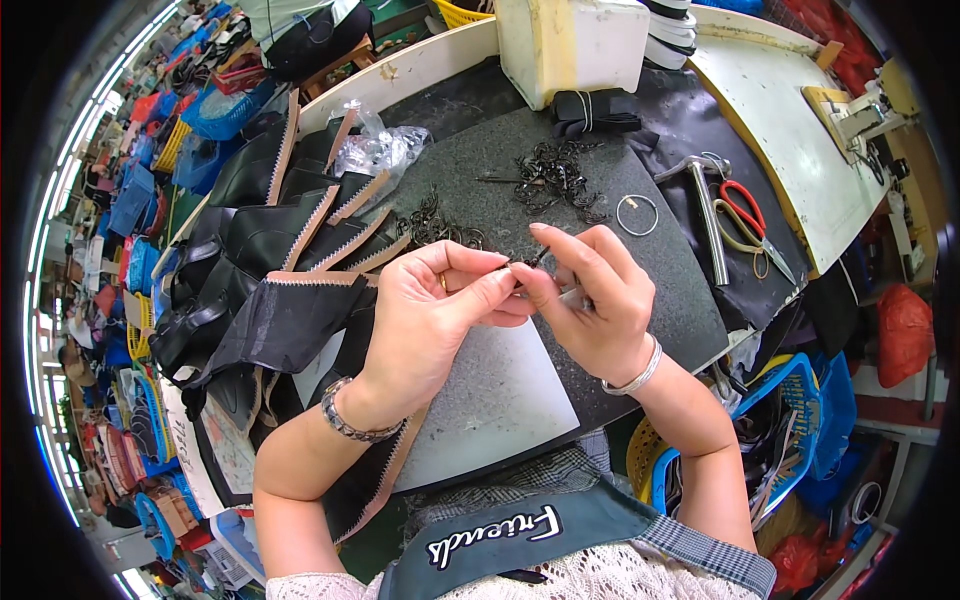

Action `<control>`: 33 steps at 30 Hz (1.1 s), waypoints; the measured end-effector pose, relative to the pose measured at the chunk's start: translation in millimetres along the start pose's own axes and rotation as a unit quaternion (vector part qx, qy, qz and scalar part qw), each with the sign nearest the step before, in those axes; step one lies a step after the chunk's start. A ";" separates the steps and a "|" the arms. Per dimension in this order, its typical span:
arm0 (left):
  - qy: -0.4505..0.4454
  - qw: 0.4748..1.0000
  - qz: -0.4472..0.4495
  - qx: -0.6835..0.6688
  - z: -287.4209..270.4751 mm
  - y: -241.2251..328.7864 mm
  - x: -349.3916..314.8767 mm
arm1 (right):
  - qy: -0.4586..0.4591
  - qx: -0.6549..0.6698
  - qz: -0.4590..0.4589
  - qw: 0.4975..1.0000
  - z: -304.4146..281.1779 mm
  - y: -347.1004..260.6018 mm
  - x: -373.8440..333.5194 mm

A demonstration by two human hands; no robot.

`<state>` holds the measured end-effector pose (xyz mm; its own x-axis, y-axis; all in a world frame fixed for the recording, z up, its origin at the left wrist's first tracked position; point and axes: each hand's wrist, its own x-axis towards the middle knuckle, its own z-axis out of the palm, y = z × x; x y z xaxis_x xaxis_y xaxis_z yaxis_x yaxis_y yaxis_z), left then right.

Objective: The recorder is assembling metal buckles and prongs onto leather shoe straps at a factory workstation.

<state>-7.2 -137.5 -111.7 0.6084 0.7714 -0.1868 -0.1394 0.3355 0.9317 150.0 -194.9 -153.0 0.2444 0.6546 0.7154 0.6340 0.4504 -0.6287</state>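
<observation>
My left hand (415,315) and my right hand (597,297) meet above the middle of the table, fingertips almost touching. The left thumb and index finger pinch a small dark thing, mostly hidden by the fingers. My right hand is closed at its thumb, with the index finger arched above; what it grips is too small to make out. Just beyond the hands lies a tangled pile of small black strips (560,180), and a second dark tangle (435,222) sits behind my left hand. Black leather pieces (250,240) with tan zigzag edges are heaped at the left.
A hammer (712,225), red-handled scissors (750,220) and a thin ring (637,214) lie at the right. A white box (572,50) and a banded black bundle (597,112) stand at the back. Blue baskets (785,410) flank the table's right. Clear plastic bags (385,150) lie back left.
</observation>
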 end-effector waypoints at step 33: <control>-0.075 0.992 -0.099 -0.027 -6.4 -21.4 -4.1 | -0.173 0.173 0.023 0.969 -24.9 6.0 -4.2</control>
<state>-11.7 -144.4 -132.9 0.7366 0.5998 -0.3125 -0.0444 0.5040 0.8626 171.0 -210.1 -152.2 -0.0321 0.8160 0.5772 0.3298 0.5538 -0.7645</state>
